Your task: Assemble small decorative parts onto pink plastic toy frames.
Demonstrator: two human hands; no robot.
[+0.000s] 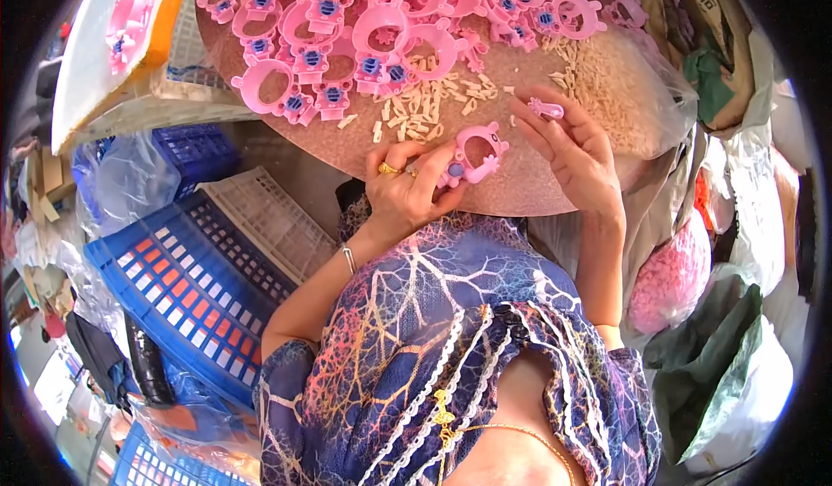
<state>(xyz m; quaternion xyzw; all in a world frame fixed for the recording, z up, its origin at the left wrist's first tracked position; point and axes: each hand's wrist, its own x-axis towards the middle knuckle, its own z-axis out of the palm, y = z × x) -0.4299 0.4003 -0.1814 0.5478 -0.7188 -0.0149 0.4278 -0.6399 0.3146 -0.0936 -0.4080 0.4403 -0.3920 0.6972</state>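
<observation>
My left hand point(409, 184), wearing a gold ring, grips a pink plastic ring-shaped toy part point(487, 171) by its lower end, near the table's front edge. This part has small ears, an eye mark, a little arm at its side and a blue spot near my fingers. To its right, my right hand point(582, 150) is raised over the table with a small pink plastic piece point(546, 109) between thumb and fingers. Small cream plastic pieces point(418, 109) lie loose just beyond my left hand.
Many similar pink ring parts point(326, 8) with blue grilles pile up across the far side of the round table point(529, 198). A clear bag of cream pieces point(611, 96) rests at its right. Blue crates point(186, 261) stand at left; a bag of pink pieces point(672, 274) is at right.
</observation>
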